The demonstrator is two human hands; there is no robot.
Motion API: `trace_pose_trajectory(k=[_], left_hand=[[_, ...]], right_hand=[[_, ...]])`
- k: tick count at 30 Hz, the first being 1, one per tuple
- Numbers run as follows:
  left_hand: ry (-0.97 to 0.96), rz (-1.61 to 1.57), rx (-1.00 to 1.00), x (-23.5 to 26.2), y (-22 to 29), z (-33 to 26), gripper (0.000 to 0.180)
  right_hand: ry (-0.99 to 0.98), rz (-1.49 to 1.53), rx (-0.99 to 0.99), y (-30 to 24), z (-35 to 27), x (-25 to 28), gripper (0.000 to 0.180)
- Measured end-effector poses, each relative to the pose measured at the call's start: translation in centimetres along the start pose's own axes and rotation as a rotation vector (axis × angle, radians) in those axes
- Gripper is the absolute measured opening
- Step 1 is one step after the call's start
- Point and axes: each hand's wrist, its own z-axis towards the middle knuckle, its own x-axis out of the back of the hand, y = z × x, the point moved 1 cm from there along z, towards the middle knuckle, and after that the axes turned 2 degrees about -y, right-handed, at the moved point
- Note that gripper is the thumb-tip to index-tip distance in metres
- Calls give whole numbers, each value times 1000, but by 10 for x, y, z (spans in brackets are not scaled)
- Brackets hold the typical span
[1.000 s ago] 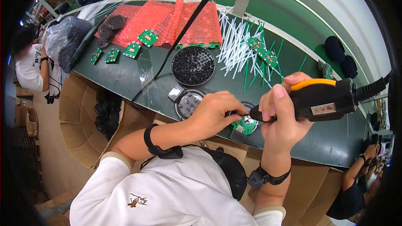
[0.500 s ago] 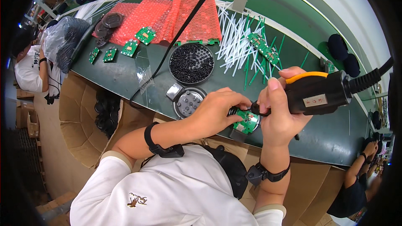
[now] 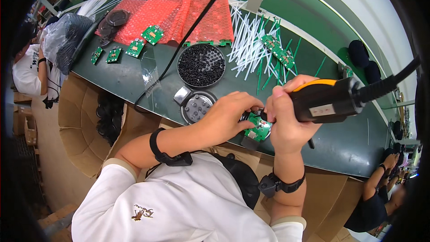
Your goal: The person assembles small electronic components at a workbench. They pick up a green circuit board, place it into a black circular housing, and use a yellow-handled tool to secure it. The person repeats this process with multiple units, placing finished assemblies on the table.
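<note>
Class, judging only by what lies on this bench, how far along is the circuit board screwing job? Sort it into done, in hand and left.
Done: no finished pile can be told apart.
In hand: the left hand steadies a green circuit board on a round black part, while the right hand grips the electric screwdriver at it.
Left: loose boards wait by the red bubble wrap, and the tray of black screws is full.

The right hand has brought the screwdriver down closer to the left hand, and its tip now meets the little green board.
</note>
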Motion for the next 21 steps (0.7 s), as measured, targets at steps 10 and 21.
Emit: trace_pose_trajectory(k=[10,21], left_hand=[[-29,124,-10,0,-1,0,45],[-79,306,-22,0,10,1,37]], right_hand=[[-57,-40,-33,-4,3,-6,23],[-350,-1194,-177,-14,-5,64,51]])
